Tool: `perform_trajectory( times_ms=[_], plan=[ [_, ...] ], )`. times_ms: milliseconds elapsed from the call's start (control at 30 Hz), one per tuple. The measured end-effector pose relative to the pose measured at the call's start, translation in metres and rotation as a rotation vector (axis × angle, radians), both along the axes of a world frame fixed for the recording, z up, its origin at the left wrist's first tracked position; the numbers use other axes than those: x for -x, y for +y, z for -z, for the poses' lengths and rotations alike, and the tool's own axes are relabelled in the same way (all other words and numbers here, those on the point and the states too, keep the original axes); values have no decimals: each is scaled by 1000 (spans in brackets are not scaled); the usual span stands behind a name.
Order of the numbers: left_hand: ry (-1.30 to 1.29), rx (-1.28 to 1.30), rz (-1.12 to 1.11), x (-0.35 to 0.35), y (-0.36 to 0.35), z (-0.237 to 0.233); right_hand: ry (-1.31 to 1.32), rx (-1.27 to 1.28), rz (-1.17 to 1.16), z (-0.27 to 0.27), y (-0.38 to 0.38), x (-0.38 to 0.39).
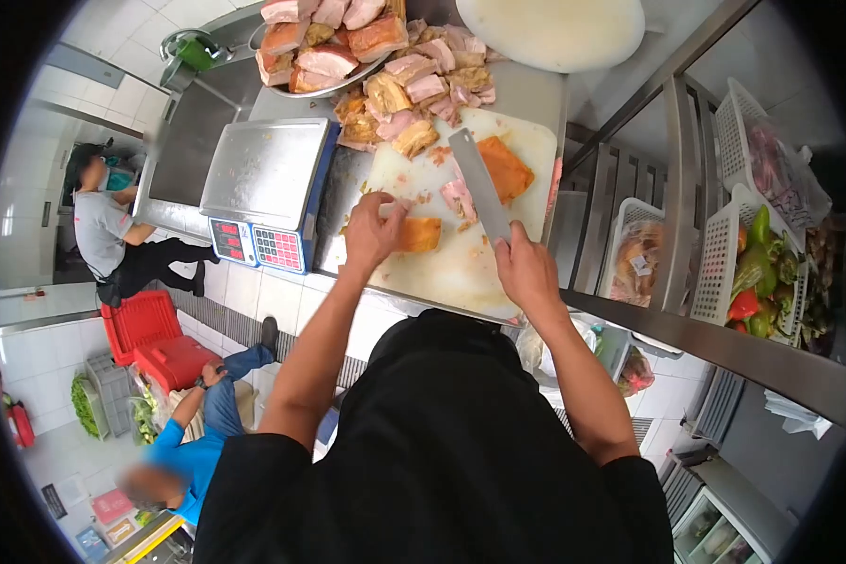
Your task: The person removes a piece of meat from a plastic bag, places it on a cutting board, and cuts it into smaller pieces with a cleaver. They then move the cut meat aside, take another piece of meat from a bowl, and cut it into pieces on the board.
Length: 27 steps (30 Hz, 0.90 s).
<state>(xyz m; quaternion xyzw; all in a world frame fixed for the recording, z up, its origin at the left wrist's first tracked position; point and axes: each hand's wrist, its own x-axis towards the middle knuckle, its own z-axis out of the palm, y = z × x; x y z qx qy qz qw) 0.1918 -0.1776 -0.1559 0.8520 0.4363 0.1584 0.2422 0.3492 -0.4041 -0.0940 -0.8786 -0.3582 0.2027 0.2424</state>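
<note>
At centre of cutting board (461,273), left hand (371,230) curled onto browned meat slab (421,235), likely soft, greasy, best pinned from above; right hand (526,268) fisted round cleaver (479,183).

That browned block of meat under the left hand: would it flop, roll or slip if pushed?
The block of meat looks firm, with straight cut edges, so it probably keeps its shape when lifted. Flat on the cutting board, it would likely slide, not roll. Scraps around it hint at grease, so the left hand may slip.
</note>
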Motion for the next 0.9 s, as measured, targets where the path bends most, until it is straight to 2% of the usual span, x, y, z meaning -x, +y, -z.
perform_trajectory(
  times_ms=[67, 100, 167, 233, 267, 333, 400, 433, 467, 500, 567, 600, 667, 700, 733, 767, 833, 867, 900],
  plan=[
    [-43, 88, 566, -1, 11, -21, -12, -27, 21, -1, -16, 1],
    [65, -73, 635, 0, 6, -25, -20, -73, 50, 1, -25, 4],
    [146, -80, 618, 1, 5, -6, 36, -115, 90, 4, -45, 12],
    [215, -64, 573, 2, 6, -11, 130, -109, 103, 8, -62, 20],
    [246, -101, 524, 2, -1, -34, 162, -101, 106, 10, -71, 24],
    [111, -99, 363, 12, 6, -67, 182, -43, 130, 10, -88, 33],
    [-106, -172, 178, 28, 45, -79, 167, -9, 130, 26, -108, 37],
    [-37, -124, 33, 34, 59, -106, 163, -18, 120, 27, -112, 38],
    [-52, -258, 11, 47, 90, -102, 208, 61, 139, 27, -115, 39],
    [14, -276, -87, 54, 110, -108, 251, 142, 159, 25, -117, 39],
    [21, -137, -123, 74, 150, -99, 206, 127, 120, 30, -116, 38],
    [14, -134, -115, 71, 143, -100, 168, 122, 96, 31, -118, 39],
    [65, -653, -198, 59, 121, -102, 174, 135, 127, 35, -114, 36],
    [51, -635, -165, 46, 106, -100, 181, 124, 126, 37, -113, 35],
    [-41, -529, -20, 31, 95, -93, 189, 119, 118, 37, -112, 35],
    [-47, -342, 150, 13, 78, -79, 200, 108, 138, 34, -110, 35],
    [-66, 18, 249, -22, 21, -55, 177, 122, 138, 31, -109, 34],
    [-66, 47, 261, -44, 7, -4, 164, 124, 139, 31, -104, 34],
    [-96, 209, 321, -64, -6, 16, 162, 116, 117, 35, -104, 33]
  ],
)
